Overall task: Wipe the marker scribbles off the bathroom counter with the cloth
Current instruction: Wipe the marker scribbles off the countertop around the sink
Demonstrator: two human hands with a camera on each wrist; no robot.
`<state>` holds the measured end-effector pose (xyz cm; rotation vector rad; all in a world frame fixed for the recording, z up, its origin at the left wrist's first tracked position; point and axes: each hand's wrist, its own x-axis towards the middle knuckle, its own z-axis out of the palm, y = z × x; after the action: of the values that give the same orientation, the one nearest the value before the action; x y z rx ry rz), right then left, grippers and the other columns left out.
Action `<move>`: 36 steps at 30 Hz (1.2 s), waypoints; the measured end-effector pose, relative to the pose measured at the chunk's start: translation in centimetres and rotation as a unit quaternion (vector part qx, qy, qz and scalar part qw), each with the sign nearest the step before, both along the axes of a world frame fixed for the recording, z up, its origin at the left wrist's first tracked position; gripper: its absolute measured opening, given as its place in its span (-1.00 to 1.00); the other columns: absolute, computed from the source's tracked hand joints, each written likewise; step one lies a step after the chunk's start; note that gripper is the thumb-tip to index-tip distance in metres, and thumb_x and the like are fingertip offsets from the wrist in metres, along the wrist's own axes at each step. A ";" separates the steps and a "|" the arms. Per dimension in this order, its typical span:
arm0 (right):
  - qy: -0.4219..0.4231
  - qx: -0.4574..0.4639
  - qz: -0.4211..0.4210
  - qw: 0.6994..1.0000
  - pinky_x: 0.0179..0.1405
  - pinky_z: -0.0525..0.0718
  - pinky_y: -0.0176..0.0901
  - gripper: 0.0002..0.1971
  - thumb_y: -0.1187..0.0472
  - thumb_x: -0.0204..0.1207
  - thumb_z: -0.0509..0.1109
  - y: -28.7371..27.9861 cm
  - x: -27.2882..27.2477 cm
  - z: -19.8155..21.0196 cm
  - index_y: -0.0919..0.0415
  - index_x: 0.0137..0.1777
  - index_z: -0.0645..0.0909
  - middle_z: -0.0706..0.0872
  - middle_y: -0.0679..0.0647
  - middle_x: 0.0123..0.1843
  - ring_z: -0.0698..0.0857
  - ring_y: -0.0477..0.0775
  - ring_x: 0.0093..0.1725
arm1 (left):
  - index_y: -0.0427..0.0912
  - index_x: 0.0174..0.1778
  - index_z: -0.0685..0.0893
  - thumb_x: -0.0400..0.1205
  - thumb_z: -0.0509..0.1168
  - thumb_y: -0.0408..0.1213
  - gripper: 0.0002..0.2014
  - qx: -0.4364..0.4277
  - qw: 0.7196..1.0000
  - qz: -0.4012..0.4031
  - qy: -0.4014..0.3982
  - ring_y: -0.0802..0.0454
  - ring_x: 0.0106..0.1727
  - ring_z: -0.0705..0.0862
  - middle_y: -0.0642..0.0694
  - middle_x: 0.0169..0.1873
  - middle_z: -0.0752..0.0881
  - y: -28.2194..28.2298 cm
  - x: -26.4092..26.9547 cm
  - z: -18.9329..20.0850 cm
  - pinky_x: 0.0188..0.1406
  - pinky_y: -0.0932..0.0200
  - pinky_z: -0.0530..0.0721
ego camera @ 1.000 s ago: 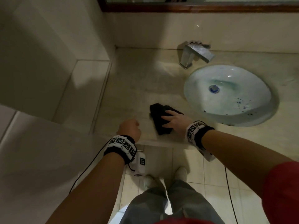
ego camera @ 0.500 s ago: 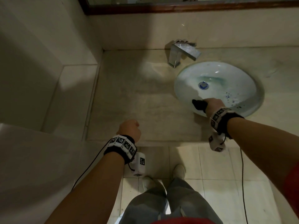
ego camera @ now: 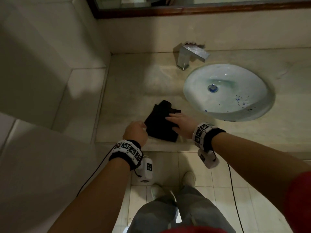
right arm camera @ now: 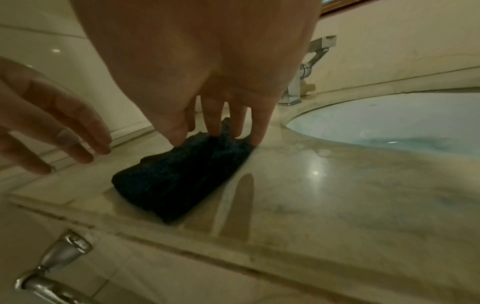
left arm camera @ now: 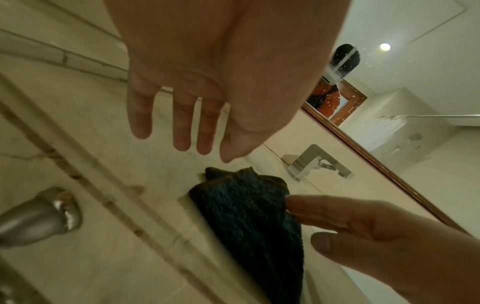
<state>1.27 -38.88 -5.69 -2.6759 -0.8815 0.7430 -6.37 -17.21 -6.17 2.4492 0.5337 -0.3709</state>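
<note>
Cloth laid flat, wiping seemingly near its end.
The dark cloth (ego camera: 160,123) lies on the counter (ego camera: 127,91) near its front edge, left of the sink (ego camera: 190,88); the right hand (ego camera: 180,121) presses straight fingers on it, the left hand (left arm camera: 207,78) hovers spread beside it. No scribbles show; next, likely folding or lifting.

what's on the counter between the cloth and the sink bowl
Nothing: the right wrist view shows only bare marble counter between the dark cloth and the sink bowl.
</note>
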 end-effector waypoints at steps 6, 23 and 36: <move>-0.011 -0.056 -0.013 0.998 0.64 0.22 0.01 -0.39 0.13 0.66 0.24 -0.2 -0.8 -1.9 -0.04 0.69 0.16 0.14 0.03 0.73 0.18 0.12 0.68 | -0.04 0.40 0.60 0.62 0.29 -0.29 -0.61 0.040 0.993 -0.094 -0.051 -0.15 0.37 0.52 -0.12 0.38 0.54 -2.8 0.9 -1.3 0.34 -0.09 0.57; -0.051 -0.018 -0.113 0.992 0.43 0.42 -0.01 -0.44 0.24 0.63 0.24 -4.1 -0.7 -1.9 0.04 0.64 0.29 0.46 0.12 0.53 0.43 0.21 0.47 | 0.25 0.63 0.17 0.70 0.15 0.02 -0.45 0.190 0.943 -0.269 0.043 -0.18 0.64 0.09 -0.04 0.68 0.07 -8.2 1.4 -1.9 0.47 -0.30 0.32; -0.063 -0.160 -0.092 0.981 0.60 0.25 0.18 -0.31 -0.23 0.59 0.21 -2.4 -0.3 -4.1 -0.20 0.67 0.04 0.02 0.16 0.72 0.06 0.28 0.66 | 0.31 0.66 0.04 0.69 0.13 0.16 -0.37 0.202 0.965 -0.097 0.135 -0.13 0.66 0.03 0.05 0.71 -0.07 2.6 -2.2 -3.5 0.44 -0.20 0.43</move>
<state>0.94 -41.27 -9.83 -3.0639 -0.5676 0.7326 -8.53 -14.59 -9.63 2.8760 0.5238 -0.7487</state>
